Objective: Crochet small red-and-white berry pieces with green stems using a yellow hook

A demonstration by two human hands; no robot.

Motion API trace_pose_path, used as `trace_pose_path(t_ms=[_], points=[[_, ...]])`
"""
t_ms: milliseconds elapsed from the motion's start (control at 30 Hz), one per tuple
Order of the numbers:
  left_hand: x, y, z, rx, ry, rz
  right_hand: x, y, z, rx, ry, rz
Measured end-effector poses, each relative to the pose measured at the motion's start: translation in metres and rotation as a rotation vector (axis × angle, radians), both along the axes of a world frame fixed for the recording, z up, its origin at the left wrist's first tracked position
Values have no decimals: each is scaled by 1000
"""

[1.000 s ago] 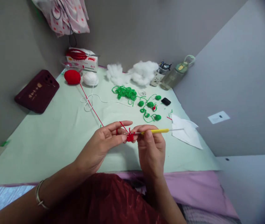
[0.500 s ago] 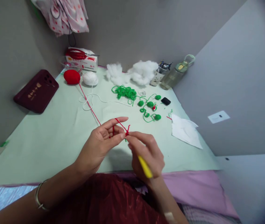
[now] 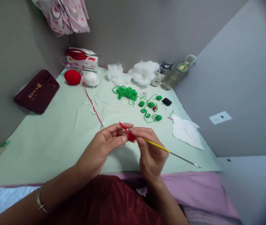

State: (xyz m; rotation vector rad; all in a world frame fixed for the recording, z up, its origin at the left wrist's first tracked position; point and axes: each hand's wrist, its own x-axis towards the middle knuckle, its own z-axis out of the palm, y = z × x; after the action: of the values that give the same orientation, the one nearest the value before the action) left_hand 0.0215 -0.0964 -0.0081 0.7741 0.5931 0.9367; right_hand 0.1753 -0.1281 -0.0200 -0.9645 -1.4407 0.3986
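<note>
Our right hand (image 3: 151, 154) pinches a yellow-handled hook (image 3: 156, 145); our left hand (image 3: 97, 147), fingers curled, grips the small red piece (image 3: 131, 137) between both, above the table (image 3: 53, 143). We judge it only partly worked, while the green pieces (image 3: 151, 105) beyond look formed. Compared with half a second ago, the hook's free end has swung rightward and the red yarn (image 3: 91, 101) looks slacker.

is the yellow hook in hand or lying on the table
In hand: the right hand pinches its yellow handle.
</note>
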Motion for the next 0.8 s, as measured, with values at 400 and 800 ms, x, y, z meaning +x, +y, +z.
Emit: trace_pose_path(t_ms=[400,800], points=[[5,-3,-2,-206,-42,27,-11,-7,-20,264,-413,-307],[5,0,-2,-42,27,165,-9,-1,-11,-136,243,-54]])
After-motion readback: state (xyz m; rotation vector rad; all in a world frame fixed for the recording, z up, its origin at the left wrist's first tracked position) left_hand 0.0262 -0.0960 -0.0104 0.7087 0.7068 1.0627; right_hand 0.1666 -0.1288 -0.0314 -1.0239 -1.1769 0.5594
